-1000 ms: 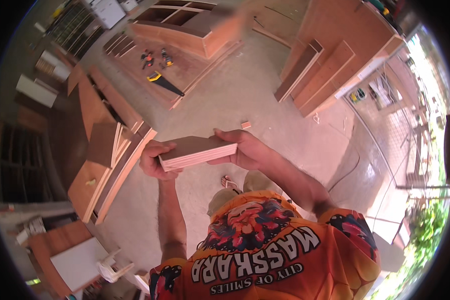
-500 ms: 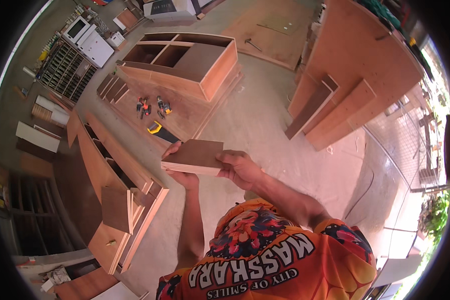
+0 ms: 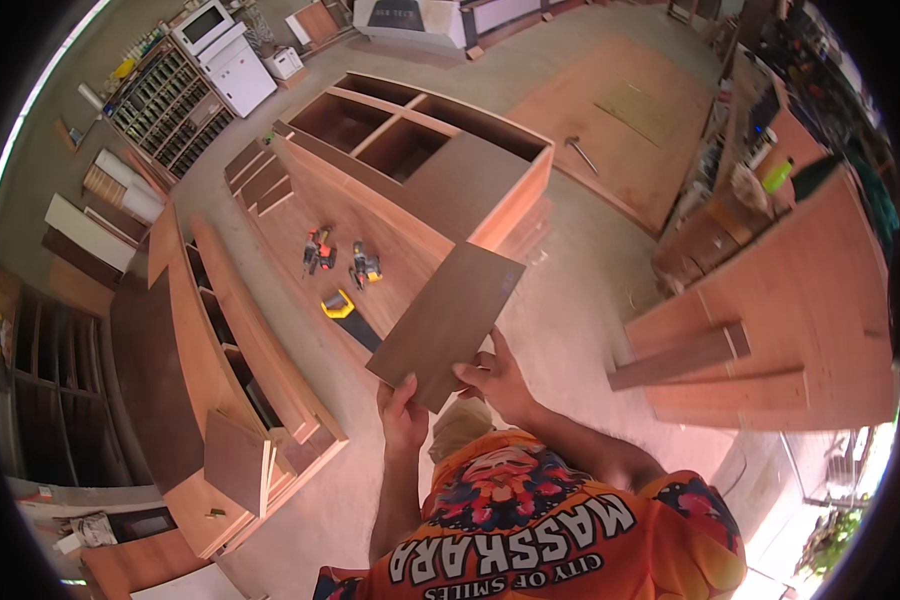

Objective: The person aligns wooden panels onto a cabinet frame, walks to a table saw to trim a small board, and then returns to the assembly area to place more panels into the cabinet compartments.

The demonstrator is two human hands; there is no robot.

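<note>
Gripped by both hands in front of me is a dark brown rectangular board (image 3: pixel 445 315), tilted so that its broad face shows and its long side runs up to the right; whether more boards lie under it cannot be seen. My left hand (image 3: pixel 402 415) holds the lower left end, thumb on top. My right hand (image 3: pixel 490 375) grips the lower right edge, its thumb on the face. Beyond the board, a red drill (image 3: pixel 319 252), a yellow drill (image 3: pixel 365 268) and a handsaw with a yellow handle (image 3: pixel 337 304) lie on a plywood sheet (image 3: pixel 305 215).
A wooden cabinet carcass (image 3: pixel 470 170) lies ahead, a hammer (image 3: pixel 580 152) on another sheet behind it. Long plywood panels (image 3: pixel 240 360) are at left. Large panels (image 3: pixel 755 390) and clutter (image 3: pixel 745 200) are at right. A white appliance (image 3: pixel 230 70) and slotted rack (image 3: pixel 165 115) stand at far left.
The boards in my hands, earlier held crosswise showing a layered stack of edges, have turned to point away to the upper right, broad face showing. The view has shifted, revealing more clutter at right.
</note>
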